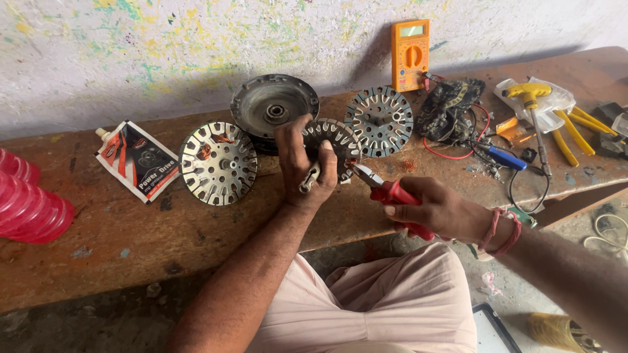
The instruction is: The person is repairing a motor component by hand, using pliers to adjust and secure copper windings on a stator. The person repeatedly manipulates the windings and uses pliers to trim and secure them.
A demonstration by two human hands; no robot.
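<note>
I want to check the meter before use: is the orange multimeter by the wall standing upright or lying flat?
Upright. The orange multimeter leans with its back against the wall, its foot on the bench, screen at the top, dial facing outward.

Two bare forearms, no sleeves reaching into view. Left hand (303,167) without rings or watch. Right hand (439,210) likewise ringless, with a band of red and pink twisted thread (502,230) wound several times round the wrist. Below, loose pale pink cloth garment (386,307) over the lap, softly creased.
</note>
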